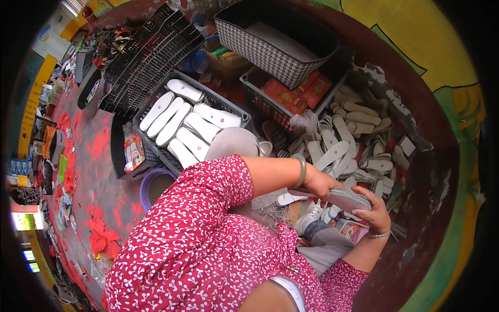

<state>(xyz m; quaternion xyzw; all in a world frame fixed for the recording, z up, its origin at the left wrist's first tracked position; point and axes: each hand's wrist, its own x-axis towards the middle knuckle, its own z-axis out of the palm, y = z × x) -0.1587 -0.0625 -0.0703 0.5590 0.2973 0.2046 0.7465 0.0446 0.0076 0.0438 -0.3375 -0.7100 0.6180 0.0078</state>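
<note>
A thick shoe sole [343,198] with a pale, layered edge and a mauve-grey face is held between my two hands. My left hand [321,183], with a green bangle at the wrist, grips its left end. Its right end lies between the thumb and fingers of my right hand [379,214], which has a silver bracelet below it. Just beyond my hands is a heap of loose white soles [340,156]. Below the held sole are a white shoe [309,217] and my grey trouser leg [325,247].
At left, a dark crate [139,124] holds rows of white soles [174,122]. Behind stands a houndstooth-patterned bin [260,52] on a crate with red packets [291,96]. Black crates [150,57] lean farther left. A purple bucket [145,190] and red scraps [101,239] are on the floor.
</note>
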